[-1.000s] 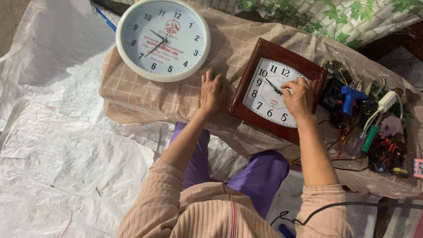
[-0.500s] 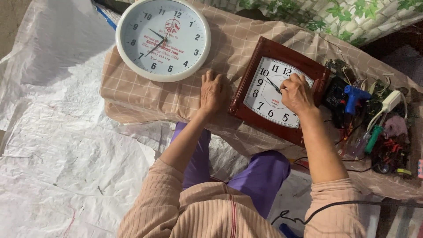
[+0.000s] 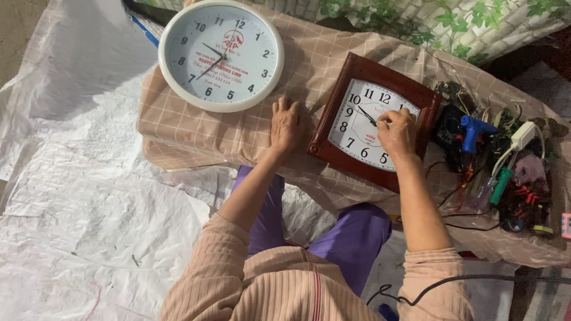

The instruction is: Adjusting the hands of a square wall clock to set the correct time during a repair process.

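Your right hand (image 3: 397, 132) pinches the black hands of the brown wooden-framed square clock (image 3: 373, 120); your left hand (image 3: 288, 122) lies flat and open on the checked-cloth worktop (image 3: 196, 131), just left of it.

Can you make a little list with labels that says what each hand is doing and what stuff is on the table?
left hand: flat on the checked cloth, beside the brown-framed clock
right hand: on that clock's face, fingertips at its hands
round white clock: lying on the cloth, untouched
blue glue gun: right of the brown-framed clock, among wires and tools
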